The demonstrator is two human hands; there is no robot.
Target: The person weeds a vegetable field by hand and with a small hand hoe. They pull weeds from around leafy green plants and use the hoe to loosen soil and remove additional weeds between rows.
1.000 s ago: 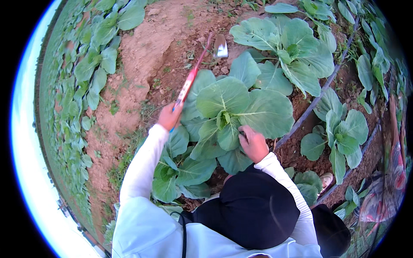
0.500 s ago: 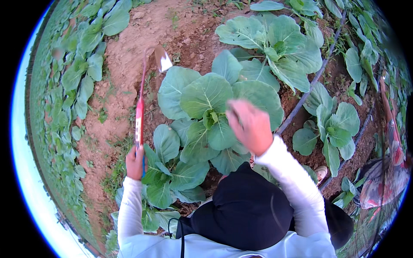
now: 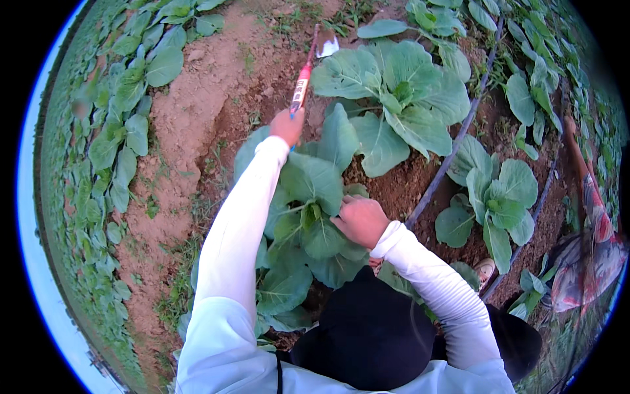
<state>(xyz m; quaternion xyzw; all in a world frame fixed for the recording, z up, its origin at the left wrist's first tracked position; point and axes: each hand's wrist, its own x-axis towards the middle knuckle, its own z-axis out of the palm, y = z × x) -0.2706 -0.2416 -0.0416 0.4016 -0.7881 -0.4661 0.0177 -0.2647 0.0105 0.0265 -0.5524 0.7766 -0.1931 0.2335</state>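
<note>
My left hand (image 3: 287,126) is wrapped round the red handle of a small hand hoe (image 3: 303,85). Its pale metal blade (image 3: 327,44) is over the soil at the far side, beside the leaves of the far cabbage plant (image 3: 405,95). Closer in, my right hand (image 3: 361,220) is closed at the right side of the middle cabbage plant (image 3: 308,217), its curled fingers gathering leaves toward the plant's centre. The fingertips are partly hidden among the leaves. Brown soil (image 3: 387,187) shows between the two plants.
A grey irrigation hose (image 3: 453,161) runs diagonally on the right, with a smaller cabbage plant (image 3: 502,203) beyond it. Another person (image 3: 590,262) in patterned clothing is at the far right. A dense leafy row (image 3: 111,144) grows along the left.
My left hand has carried the hoe forward and to the right. My right hand has moved down and slightly left, and the middle plant's right leaves are drawn in, exposing soil.
</note>
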